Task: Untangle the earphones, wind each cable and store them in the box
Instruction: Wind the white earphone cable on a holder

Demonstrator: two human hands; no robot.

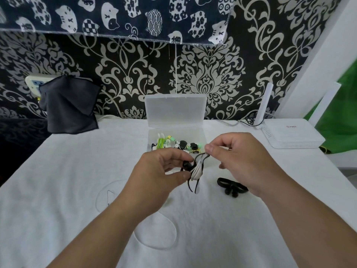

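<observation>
Head view: your left hand (160, 176) pinches the black-and-white earphone bundle (196, 172); your right hand (239, 159) pinches its upper cable loop; both hover above the tabletop (58, 190), just before the open box (174, 111).

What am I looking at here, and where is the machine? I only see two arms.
There is no machine. A person is working with bare hands, and the single picture comes from a camera worn on their head, looking forward and down. The left hand grips a bundled black-and-white earphone cable, and the right hand pinches a strand of it. Behind the hands stands an open clear plastic box that holds wound earphones. On the white cloth lie a wound black earphone set and a loose white cable. A white router sits at the right.
</observation>
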